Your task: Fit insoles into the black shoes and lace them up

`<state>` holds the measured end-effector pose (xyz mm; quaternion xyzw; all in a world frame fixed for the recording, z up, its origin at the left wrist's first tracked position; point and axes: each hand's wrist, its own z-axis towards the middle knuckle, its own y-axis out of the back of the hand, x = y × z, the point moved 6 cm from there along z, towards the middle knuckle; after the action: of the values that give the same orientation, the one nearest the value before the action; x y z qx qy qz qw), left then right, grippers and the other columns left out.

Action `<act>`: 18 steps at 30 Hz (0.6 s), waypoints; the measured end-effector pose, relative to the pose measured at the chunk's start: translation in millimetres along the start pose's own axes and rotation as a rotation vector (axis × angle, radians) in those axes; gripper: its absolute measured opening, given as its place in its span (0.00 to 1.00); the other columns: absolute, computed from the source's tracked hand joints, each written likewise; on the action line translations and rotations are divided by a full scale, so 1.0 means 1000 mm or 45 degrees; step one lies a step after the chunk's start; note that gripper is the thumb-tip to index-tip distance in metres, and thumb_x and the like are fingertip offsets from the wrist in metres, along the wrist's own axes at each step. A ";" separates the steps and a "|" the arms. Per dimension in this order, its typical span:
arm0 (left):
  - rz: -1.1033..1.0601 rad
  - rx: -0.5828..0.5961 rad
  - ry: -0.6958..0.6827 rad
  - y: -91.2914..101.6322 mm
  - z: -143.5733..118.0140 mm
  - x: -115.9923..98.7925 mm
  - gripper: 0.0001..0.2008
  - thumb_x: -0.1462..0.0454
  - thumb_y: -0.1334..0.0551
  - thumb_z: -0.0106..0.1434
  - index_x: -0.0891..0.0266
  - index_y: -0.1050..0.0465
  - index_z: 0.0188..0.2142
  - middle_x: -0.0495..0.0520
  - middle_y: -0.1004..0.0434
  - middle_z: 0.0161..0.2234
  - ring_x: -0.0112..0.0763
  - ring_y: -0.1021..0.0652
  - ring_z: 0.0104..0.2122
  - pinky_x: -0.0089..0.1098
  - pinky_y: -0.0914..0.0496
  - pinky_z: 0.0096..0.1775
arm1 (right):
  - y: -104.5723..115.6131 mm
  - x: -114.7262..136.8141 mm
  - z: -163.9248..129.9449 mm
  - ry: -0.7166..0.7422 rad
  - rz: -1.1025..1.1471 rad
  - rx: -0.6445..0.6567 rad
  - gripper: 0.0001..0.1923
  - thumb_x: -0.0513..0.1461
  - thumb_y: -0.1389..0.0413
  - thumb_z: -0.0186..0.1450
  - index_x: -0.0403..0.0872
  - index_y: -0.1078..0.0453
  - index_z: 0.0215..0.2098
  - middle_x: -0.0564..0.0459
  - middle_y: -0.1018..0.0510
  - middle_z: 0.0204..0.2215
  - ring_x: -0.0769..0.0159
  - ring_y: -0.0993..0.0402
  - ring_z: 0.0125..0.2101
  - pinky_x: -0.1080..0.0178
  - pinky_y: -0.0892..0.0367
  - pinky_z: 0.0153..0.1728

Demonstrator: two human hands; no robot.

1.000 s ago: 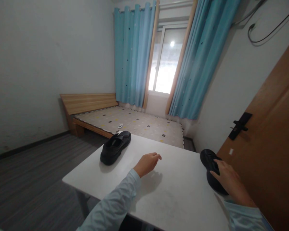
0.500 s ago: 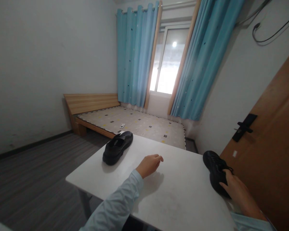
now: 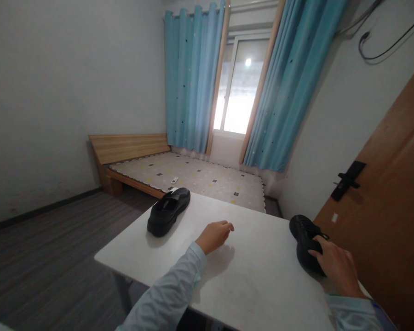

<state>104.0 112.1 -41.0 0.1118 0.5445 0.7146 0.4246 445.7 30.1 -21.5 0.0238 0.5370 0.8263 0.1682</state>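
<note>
The right shoe lay at the lower right of the frame, on the right edge of the white table, with the right hand closed over its near end, fingers curled onto the laced top. A second earlier that hand had rested flatter across the shoe; half a second earlier it sat lower, at the heel. By this moment it had slid up and tightened, so the grip looked firmer, though the shoe itself had barely shifted and did not appear lifted.

The left hand hovered just above the table near the centre of the frame, loosely curled and holding nothing, in much the same place as in both earlier views. The left shoe stood untouched at the table's far left corner, well apart from both hands.

Beyond the table were a bed, blue curtains and a window; a wooden door filled the right side. No brand, label or writing could be read on either shoe or anywhere else.
</note>
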 end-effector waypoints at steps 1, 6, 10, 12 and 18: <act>-0.002 0.000 0.002 0.000 0.000 0.000 0.14 0.70 0.50 0.62 0.58 0.30 0.42 0.52 0.25 0.39 0.29 0.24 0.36 0.28 0.32 0.39 | 0.003 0.003 0.001 -0.001 0.003 -0.011 0.13 0.41 0.48 0.59 0.47 0.32 0.41 0.45 0.21 0.31 0.54 0.25 0.35 0.57 0.39 0.34; -0.016 0.015 0.016 0.001 0.000 0.002 0.14 0.69 0.50 0.63 0.58 0.30 0.42 0.53 0.25 0.40 0.29 0.24 0.36 0.28 0.32 0.40 | 0.021 0.024 0.004 0.017 0.011 -0.059 0.12 0.41 0.48 0.59 0.48 0.31 0.40 0.46 0.21 0.32 0.53 0.25 0.35 0.57 0.41 0.35; -0.027 0.013 0.021 0.000 0.000 0.004 0.14 0.70 0.50 0.63 0.58 0.30 0.43 0.53 0.26 0.40 0.29 0.24 0.36 0.28 0.32 0.40 | 0.038 0.049 0.003 0.071 0.037 -0.146 0.12 0.41 0.47 0.59 0.47 0.31 0.40 0.46 0.22 0.32 0.54 0.26 0.34 0.56 0.42 0.37; -0.029 0.006 0.004 -0.001 0.000 0.004 0.14 0.69 0.50 0.63 0.58 0.30 0.43 0.53 0.25 0.40 0.29 0.24 0.37 0.28 0.32 0.40 | 0.043 0.063 0.000 0.107 0.076 -0.171 0.11 0.41 0.47 0.59 0.47 0.30 0.39 0.46 0.22 0.31 0.54 0.27 0.34 0.56 0.43 0.38; -0.022 0.012 0.024 -0.004 0.004 0.001 0.14 0.69 0.50 0.63 0.58 0.30 0.43 0.53 0.26 0.40 0.29 0.24 0.36 0.28 0.31 0.40 | 0.060 0.107 -0.015 0.254 0.186 -0.265 0.11 0.41 0.51 0.63 0.46 0.31 0.39 0.44 0.24 0.29 0.55 0.29 0.32 0.55 0.44 0.40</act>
<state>107.6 116.0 -43.5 0.1025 0.5529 0.7093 0.4251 326.4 27.6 10.9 -0.0371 0.4595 0.8857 0.0551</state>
